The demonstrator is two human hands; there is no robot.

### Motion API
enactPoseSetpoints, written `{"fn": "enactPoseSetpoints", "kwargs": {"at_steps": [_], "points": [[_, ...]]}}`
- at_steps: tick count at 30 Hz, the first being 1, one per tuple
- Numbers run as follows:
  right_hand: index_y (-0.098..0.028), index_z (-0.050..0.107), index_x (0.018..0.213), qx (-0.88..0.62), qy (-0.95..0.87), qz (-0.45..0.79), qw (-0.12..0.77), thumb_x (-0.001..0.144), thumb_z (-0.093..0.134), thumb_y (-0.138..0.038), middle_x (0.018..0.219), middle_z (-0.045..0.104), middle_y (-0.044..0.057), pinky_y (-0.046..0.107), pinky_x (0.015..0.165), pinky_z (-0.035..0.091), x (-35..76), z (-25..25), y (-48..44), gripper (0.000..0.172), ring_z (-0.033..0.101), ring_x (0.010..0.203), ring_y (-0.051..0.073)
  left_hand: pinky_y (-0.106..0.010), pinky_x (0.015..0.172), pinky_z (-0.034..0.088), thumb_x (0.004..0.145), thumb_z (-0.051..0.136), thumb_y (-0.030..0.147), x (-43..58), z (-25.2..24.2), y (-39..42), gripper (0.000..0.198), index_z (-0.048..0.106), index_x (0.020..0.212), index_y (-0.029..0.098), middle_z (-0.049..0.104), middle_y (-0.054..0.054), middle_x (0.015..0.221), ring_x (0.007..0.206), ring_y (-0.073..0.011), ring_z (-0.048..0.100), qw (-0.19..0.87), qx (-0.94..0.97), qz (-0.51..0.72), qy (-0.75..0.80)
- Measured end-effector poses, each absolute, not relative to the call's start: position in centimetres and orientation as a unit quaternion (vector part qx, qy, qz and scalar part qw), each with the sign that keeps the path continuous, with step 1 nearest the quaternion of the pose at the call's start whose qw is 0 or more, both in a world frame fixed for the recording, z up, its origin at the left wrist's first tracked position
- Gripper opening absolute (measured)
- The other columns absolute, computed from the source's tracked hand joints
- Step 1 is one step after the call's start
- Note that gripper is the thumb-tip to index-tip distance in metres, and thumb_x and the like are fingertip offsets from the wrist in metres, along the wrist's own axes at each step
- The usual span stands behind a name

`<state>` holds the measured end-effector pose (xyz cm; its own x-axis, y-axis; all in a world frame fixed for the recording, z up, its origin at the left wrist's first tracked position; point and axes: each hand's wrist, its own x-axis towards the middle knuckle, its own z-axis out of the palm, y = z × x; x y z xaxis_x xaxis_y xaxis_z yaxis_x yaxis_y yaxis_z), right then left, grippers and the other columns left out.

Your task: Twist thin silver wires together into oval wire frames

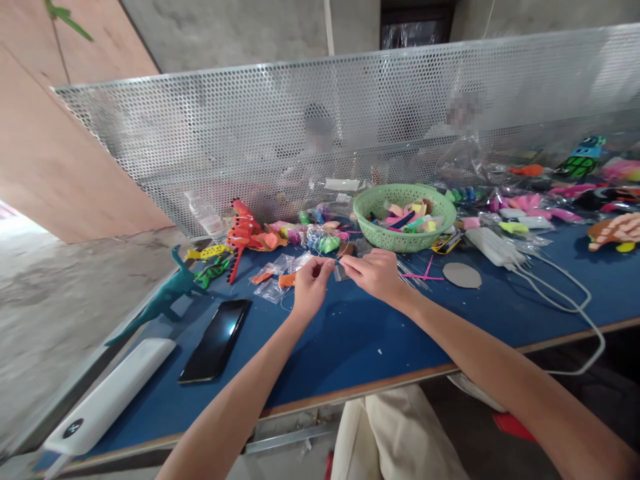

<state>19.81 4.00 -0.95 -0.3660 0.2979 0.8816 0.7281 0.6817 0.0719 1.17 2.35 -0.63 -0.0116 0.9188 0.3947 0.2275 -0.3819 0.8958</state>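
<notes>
Over the middle of the blue table, both hands are raised close together with their fingertips almost meeting. My left hand [312, 283] pinches with thumb and forefinger. My right hand [377, 272] is pinched too, its fingers pointing left. Between them runs a thin pale strand [336, 259], thread or fine wire; it is too fine to tell which. Just behind the fingers lie small clay-like coloured pieces and a brown lump [346, 249]. Left of my left hand are clear plastic bags [273, 288] with orange pieces. Beside my right hand lie thin metal rods [414, 279] and pink sticks [429, 275].
A green basket [367, 231] of coloured pieces stands behind my right hand. To the left are a red dinosaur [242, 230], a teal long-necked dinosaur [167, 293], a phone [215, 341] and a white device [113, 393]. A white power strip [495, 248] trails cables. Perforated metal screen [240, 133] behind; people beyond.
</notes>
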Motion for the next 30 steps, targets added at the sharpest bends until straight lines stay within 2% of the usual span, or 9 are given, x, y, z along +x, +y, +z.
{"fn": "enactPoseSetpoints", "kwargs": {"at_steps": [9,12,14,16,19,21,25,30], "points": [[-0.026,0.077,0.092,-0.348,-0.793,-0.168,0.471,0.098,0.056,-0.026,0.055,0.067,-0.001,0.030,0.063,0.030,19.8,-1.2,4.1,0.022,0.058,0.053,0.012,-0.020,0.048,0.025,0.085,0.070,0.046,1.6,-0.7,2.1,0.033,0.063,0.079,0.015,0.041,0.005,0.057,0.049,-0.0067,0.032,0.454,0.557,0.575,0.391],[-0.026,0.077,0.092,-0.354,-0.788,-0.122,0.489,0.097,0.057,-0.028,0.059,0.070,0.000,0.030,0.064,0.033,19.7,-1.0,3.7,0.021,0.059,0.054,0.012,-0.021,0.047,0.024,0.086,0.069,0.047,1.6,-0.6,1.9,0.033,0.062,0.078,0.015,0.039,0.006,0.056,0.048,-0.0068,0.031,0.452,0.565,0.573,0.385],[-0.025,0.076,0.092,-0.366,-0.782,-0.052,0.502,0.096,0.058,-0.031,0.060,0.069,0.000,0.029,0.064,0.037,19.6,-0.7,3.3,0.020,0.059,0.054,0.013,-0.022,0.048,0.028,0.088,0.067,0.046,1.5,-0.5,1.8,0.031,0.062,0.082,0.016,0.047,0.004,0.059,0.050,-0.0078,0.037,0.396,0.598,0.571,0.399],[-0.023,0.074,0.093,-0.367,-0.771,0.068,0.516,0.096,0.058,-0.036,0.060,0.068,0.000,0.028,0.062,0.041,19.3,-0.3,2.9,0.020,0.060,0.054,0.013,-0.022,0.051,0.033,0.090,0.065,0.043,1.4,-0.5,1.7,0.027,0.064,0.086,0.017,0.057,0.001,0.068,0.054,-0.0090,0.044,0.304,0.641,0.572,0.413],[-0.022,0.071,0.094,-0.329,-0.724,0.280,0.538,0.091,0.063,-0.043,0.071,0.071,0.001,0.026,0.060,0.047,18.8,-0.1,2.7,0.022,0.066,0.062,0.015,-0.024,0.056,0.039,0.093,0.063,0.036,1.3,-0.5,1.5,0.019,0.066,0.089,0.018,0.067,-0.004,0.083,0.059,-0.0101,0.050,0.152,0.698,0.567,0.410],[-0.021,0.071,0.093,-0.306,-0.675,0.376,0.557,0.085,0.070,-0.046,0.078,0.072,0.003,0.026,0.056,0.049,18.5,-0.2,2.9,0.026,0.066,0.065,0.016,-0.024,0.059,0.043,0.093,0.063,0.031,1.2,-0.4,1.4,0.014,0.067,0.090,0.018,0.070,-0.005,0.088,0.064,-0.0115,0.056,0.080,0.717,0.569,0.395],[-0.022,0.074,0.096,-0.276,-0.616,0.459,0.578,0.080,0.076,-0.046,0.080,0.070,0.002,0.026,0.050,0.045,18.0,-0.5,3.4,0.029,0.056,0.057,0.012,-0.025,0.064,0.049,0.092,0.065,0.026,1.0,-0.3,1.4,0.008,0.069,0.089,0.019,0.072,-0.006,0.091,0.078,-0.0145,0.065,0.007,0.731,0.575,0.367],[-0.022,0.075,0.085,-0.220,-0.619,0.507,0.558,0.079,0.078,-0.044,0.099,0.070,0.005,0.027,0.058,0.047,18.3,-0.5,3.8,0.023,0.054,0.062,0.010,-0.027,0.069,0.053,0.091,0.067,0.027,0.5,-0.4,1.5,0.008,0.072,0.089,0.020,0.073,-0.006,0.090,0.078,-0.0155,0.068,-0.015,0.749,0.557,0.360]]}}
